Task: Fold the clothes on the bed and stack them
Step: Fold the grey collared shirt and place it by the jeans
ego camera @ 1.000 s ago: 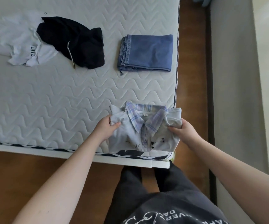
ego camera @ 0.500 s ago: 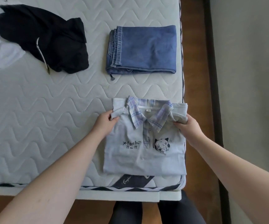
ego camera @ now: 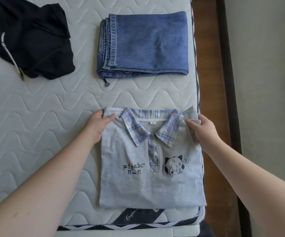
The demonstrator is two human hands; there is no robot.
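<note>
A folded pale grey polo shirt (ego camera: 143,182) with a plaid collar and a cartoon print lies flat at the near right corner of the mattress. My left hand (ego camera: 98,126) grips its upper left shoulder corner, thumb on top. My right hand (ego camera: 201,130) pinches the upper right shoulder corner. Folded blue jeans (ego camera: 147,45) lie just beyond the shirt, apart from it. A crumpled black garment (ego camera: 28,41) with a white drawstring lies at the far left.
The quilted white mattress (ego camera: 35,125) ends at its right edge beside a strip of brown wooden floor (ego camera: 208,65) and a grey wall. The near edge of the mattress shows a dark label and patterned trim (ego camera: 138,224).
The view has moved closer and forward over the bed. The shirt went from bunched at the mattress edge to laid out flat, both hands still holding its shoulder corners. The white garment has left the view.
</note>
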